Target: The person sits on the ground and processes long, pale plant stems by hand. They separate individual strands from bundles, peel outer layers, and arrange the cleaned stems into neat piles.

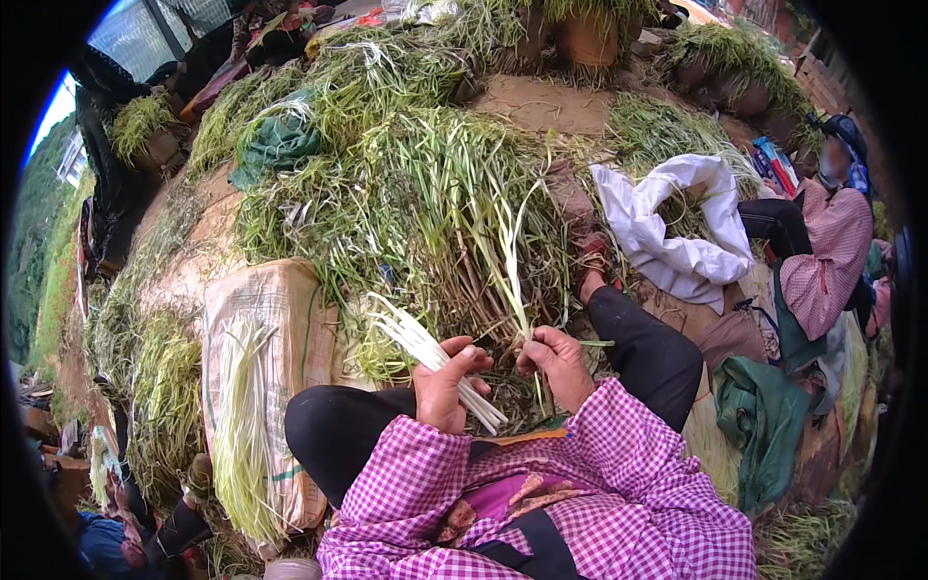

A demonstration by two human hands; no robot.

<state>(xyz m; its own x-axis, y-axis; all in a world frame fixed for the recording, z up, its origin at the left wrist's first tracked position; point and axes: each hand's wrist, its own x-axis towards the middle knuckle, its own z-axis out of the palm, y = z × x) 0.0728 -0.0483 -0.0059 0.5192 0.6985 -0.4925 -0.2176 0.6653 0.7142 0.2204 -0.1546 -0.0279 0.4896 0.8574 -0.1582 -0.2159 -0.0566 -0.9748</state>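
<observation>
A bundle of peeled white stalks (413, 330) lies across the palm of my left hand (451, 384), held by the curled fingers and thumb. The stalk ends stick out below that hand. My right hand (557, 362) pinches a leafy green plant (516, 275) near its base, its long pale leaves reaching up and away from me. The two hands are close together above my lap, a small gap between them. Just beyond them spreads a big heap of unpeeled green plants (442, 188) with brownish stems toward me.
To my left, pale trimmed stalks (243, 420) rest on a woven sack (297, 341). An open white sack (674, 232) stands at the right, near a seated person (834, 232). Green cloth (761, 428) lies lower right; a green net bag (279, 148) sits farther off. Another person (123, 522) is at lower left.
</observation>
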